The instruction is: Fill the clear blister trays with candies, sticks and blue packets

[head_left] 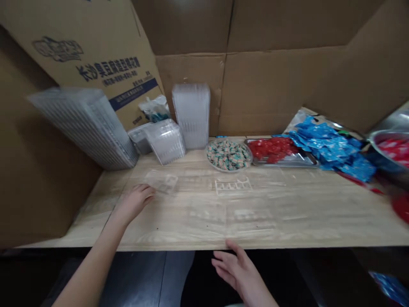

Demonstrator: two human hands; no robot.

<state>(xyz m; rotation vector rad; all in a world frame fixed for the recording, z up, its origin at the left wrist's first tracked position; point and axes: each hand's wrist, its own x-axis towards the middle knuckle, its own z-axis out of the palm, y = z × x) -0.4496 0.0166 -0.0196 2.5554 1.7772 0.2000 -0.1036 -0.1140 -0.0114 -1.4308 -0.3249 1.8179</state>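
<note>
In the head view, the left hand reaches over the left part of the wooden table, its fingers curled together and its fingertips at the near left end of a clear plastic tray. Motion blur softens the contact, so I cannot tell whether the fingers grip the tray or merely touch it. The tray lies low on the tabletop, in front of the smaller stack of clear trays. Its long axis seems to run mostly left to right, slightly slanted, the right end a little nearer the table's front edge; which end is its front cannot be made out.

The right hand is beyond the front edge of the table, fingers loosely spread and pointing up and to the left, with nothing visible in its grasp. One fingertip comes up close to the edge; whether it touches is unclear.

To the right of the tray, well apart from both hands, sits a pale ladder-like piece with a row of square cells, its long axis roughly parallel to the front edge. Behind it stand a round dish of small wrapped pieces and a metal tray bearing red packets, with blue packets heaped beside that. At the far left, a tall stack of trays leans leftward.
</note>
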